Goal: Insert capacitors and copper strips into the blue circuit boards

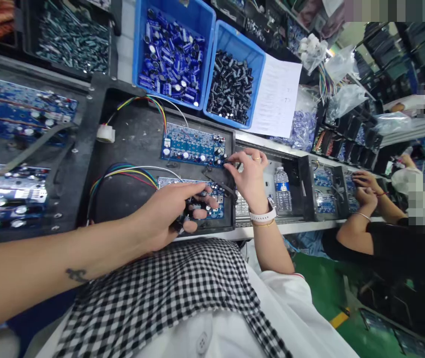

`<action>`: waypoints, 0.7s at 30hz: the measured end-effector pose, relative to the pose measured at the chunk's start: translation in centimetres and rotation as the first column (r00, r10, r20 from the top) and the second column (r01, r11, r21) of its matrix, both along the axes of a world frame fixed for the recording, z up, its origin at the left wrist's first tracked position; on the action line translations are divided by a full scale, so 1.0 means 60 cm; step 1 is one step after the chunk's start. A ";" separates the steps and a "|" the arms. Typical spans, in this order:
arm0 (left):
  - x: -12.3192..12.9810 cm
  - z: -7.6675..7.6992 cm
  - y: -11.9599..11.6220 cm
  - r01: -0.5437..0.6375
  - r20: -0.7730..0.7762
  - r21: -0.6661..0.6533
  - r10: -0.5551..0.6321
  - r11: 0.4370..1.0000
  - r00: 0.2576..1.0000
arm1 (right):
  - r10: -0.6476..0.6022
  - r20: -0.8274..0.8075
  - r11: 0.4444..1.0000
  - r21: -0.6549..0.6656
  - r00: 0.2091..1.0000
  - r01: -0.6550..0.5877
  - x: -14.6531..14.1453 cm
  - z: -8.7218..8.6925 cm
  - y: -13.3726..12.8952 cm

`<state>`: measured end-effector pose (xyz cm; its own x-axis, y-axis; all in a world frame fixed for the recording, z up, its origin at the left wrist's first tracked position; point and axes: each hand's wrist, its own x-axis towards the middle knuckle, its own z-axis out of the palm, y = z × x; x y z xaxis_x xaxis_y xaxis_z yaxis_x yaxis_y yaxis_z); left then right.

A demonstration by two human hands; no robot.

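Observation:
Two blue circuit boards lie in a black tray (123,144), the upper board (190,145) whole in view, the lower board (216,211) partly under my left hand (175,211). The fingers of that hand curl around several black capacitors (181,219). At the right end of the upper board, my right hand (249,174) pinches at the board's corner; whatever is between its fingertips is too small to name. Coloured wires (138,169) run from both boards to the left, one bundle ending in a white connector (106,133).
Behind the tray stand a blue bin of blue capacitors (171,54) and a blue bin of black capacitors (231,84), beside a printed sheet (277,97). A water bottle (282,189) lies to the right. Further right, a co-worker's hands (367,189) are over other boards.

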<state>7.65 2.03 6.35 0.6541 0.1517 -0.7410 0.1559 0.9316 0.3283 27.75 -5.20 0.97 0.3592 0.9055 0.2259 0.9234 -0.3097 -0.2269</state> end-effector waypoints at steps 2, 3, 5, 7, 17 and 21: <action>-0.013 0.000 -0.007 -0.037 0.016 -0.032 0.038 0.999 0.999 | -0.004 -0.001 1.000 -0.012 1.000 0.004 0.000 0.002 0.001; -0.018 0.000 -0.010 -0.052 0.026 -0.061 0.054 0.997 0.998 | -0.003 -0.001 1.000 -0.017 1.000 0.003 0.001 0.003 0.001; -0.024 -0.002 -0.016 -0.077 0.042 -0.127 0.083 0.989 0.996 | 0.007 -0.002 1.000 -0.026 1.000 -0.007 0.003 0.005 0.002; -0.026 -0.006 -0.019 -0.104 0.046 -0.181 0.114 0.978 0.992 | 0.026 0.008 0.999 -0.022 1.000 -0.025 0.005 0.006 0.004; -0.026 -0.019 -0.030 -0.083 -0.003 -0.198 0.084 0.977 0.996 | 0.064 -0.004 0.998 0.012 0.998 -0.064 -0.028 0.030 -0.005; -0.024 -0.012 -0.046 0.020 0.049 -0.181 -0.011 0.983 0.999 | 0.253 -0.416 0.960 -0.003 0.873 -0.280 -0.084 0.098 -0.055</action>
<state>6.18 -0.71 5.63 0.6904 0.0078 -0.7234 0.1587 0.9739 0.1619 22.73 -8.50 6.85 0.1502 0.9872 0.0533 0.8025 -0.0903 -0.5897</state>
